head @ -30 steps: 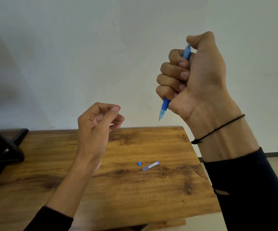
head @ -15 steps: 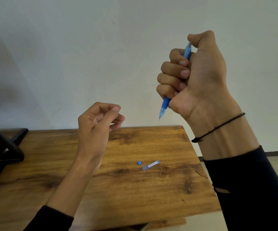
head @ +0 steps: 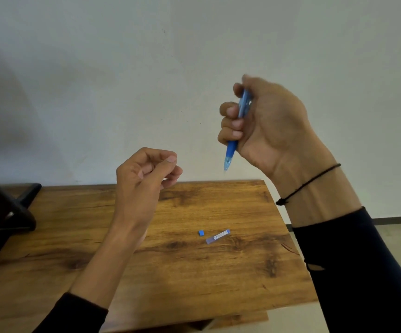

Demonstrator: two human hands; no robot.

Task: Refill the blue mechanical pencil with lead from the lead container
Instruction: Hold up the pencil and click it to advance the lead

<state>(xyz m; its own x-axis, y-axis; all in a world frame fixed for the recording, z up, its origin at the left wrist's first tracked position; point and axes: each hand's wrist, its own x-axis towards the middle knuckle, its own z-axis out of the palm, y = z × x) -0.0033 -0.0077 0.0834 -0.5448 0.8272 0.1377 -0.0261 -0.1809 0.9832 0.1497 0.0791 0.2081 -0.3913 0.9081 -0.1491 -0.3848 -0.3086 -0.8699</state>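
Blue mechanical pencil [head: 231, 150], tip down, gripped in the fisted right hand [head: 264, 126] above the table [head: 170, 272].
Left hand [head: 144, 179]: loosely curled, thumb meeting fingertips, contents indiscernible. Lead container [head: 218, 236] lies on table beside small blue cap [head: 201, 233].

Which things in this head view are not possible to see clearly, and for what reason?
- Top end of the blue mechanical pencil: hidden inside the right hand, which is blurred by motion.
- Lead at the pencil tip: too thin to see.
- Pinch of the left hand: whether it holds a lead cannot be told.
- Lead container on the table: contents and label too small.
- Small blue piece: too small to identify.
- Black object: cut by the left edge.
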